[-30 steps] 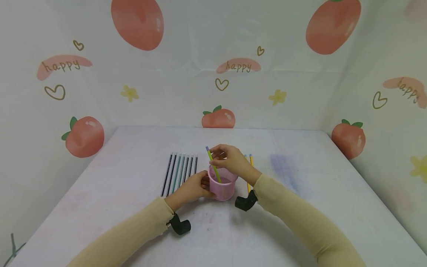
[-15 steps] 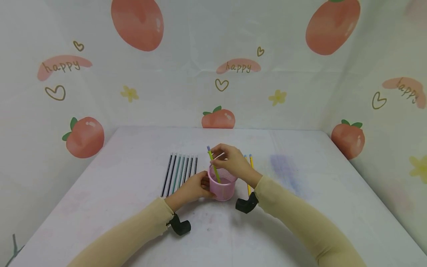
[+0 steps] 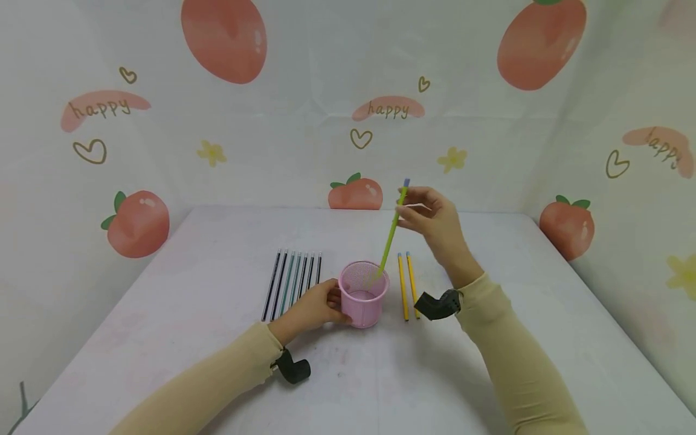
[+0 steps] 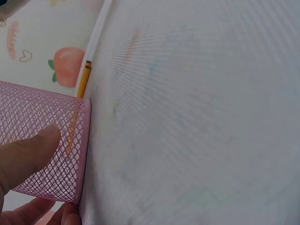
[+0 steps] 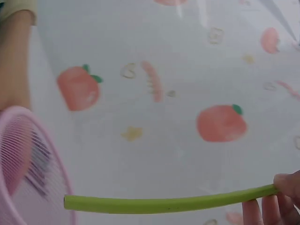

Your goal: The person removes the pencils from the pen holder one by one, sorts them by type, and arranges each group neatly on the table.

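My left hand (image 3: 314,307) grips the pink mesh pencil cup (image 3: 363,309) at its left side. In the left wrist view the thumb (image 4: 33,154) lies along the mesh wall, with fingertips curled round the far side. My right hand (image 3: 435,220) pinches a lime-green pencil (image 3: 391,237) near its purple eraser end, above and right of the cup. The pencil slants down to the left. Its lower end overlaps the cup's right rim in the head view; the right wrist view shows that blunt end right at the rim (image 5: 56,164). Inside the cup no other pencils show.
Several dark and teal pencils (image 3: 293,275) lie in a row left of the cup, partly behind my left hand. Two yellow pencils (image 3: 403,287) lie to its right. The white table (image 3: 348,386) meets a fruit-printed cloth backdrop (image 3: 304,151) behind and at the sides.
My right hand has risen and moved right, drawing the green pencil up from inside the cup to its right rim. The left hand and cup have stayed put.
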`<action>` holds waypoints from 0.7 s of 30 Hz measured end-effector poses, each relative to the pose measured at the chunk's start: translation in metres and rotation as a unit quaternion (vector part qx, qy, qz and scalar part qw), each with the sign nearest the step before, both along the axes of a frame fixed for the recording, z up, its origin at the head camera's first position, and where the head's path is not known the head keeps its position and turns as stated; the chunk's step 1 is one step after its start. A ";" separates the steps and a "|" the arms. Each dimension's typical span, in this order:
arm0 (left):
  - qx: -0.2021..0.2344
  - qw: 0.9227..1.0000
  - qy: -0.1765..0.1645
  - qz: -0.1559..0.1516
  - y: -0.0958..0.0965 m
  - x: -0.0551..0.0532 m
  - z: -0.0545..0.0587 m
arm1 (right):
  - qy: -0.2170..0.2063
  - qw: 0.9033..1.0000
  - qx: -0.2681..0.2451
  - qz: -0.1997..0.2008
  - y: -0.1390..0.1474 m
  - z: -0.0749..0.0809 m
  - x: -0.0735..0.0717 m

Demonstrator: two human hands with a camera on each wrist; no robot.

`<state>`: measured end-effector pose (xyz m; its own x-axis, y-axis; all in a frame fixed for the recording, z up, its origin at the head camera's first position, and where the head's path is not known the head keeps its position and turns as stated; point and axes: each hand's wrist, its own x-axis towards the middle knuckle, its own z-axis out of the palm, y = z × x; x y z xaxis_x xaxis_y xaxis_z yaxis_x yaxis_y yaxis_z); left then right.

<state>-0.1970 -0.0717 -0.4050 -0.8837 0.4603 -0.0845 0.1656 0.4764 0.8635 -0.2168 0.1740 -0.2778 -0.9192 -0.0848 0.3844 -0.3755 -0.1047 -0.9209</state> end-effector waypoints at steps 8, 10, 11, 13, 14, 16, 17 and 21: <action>0.003 1.000 0.004 -0.002 0.000 -0.001 -0.002 | -0.033 0.998 -0.040 -0.045 0.044 0.003 -0.005; 0.004 1.000 0.005 -0.002 0.000 -0.002 -0.003 | -0.055 0.996 -0.024 -0.060 0.052 -0.001 -0.008; 0.006 1.000 0.004 -0.003 0.000 -0.002 -0.003 | -0.068 0.995 -0.013 -0.068 0.055 -0.004 -0.010; 0.008 1.000 0.003 -0.004 -0.001 -0.003 -0.005 | -0.092 0.992 0.020 -0.081 0.060 -0.012 -0.014; 0.008 1.000 0.002 -0.004 -0.001 -0.004 -0.005 | -0.106 0.990 0.037 -0.087 0.063 -0.016 -0.016; 0.007 1.000 0.000 -0.002 -0.001 -0.003 -0.005 | -0.133 0.985 0.068 -0.089 0.068 -0.027 -0.021; 0.006 1.000 0.001 -0.002 -0.001 -0.003 -0.005 | -0.143 0.982 0.085 -0.088 0.070 -0.032 -0.023; 0.003 1.000 -0.001 0.001 0.000 -0.002 -0.004 | -0.176 0.970 0.145 -0.080 0.076 -0.056 -0.030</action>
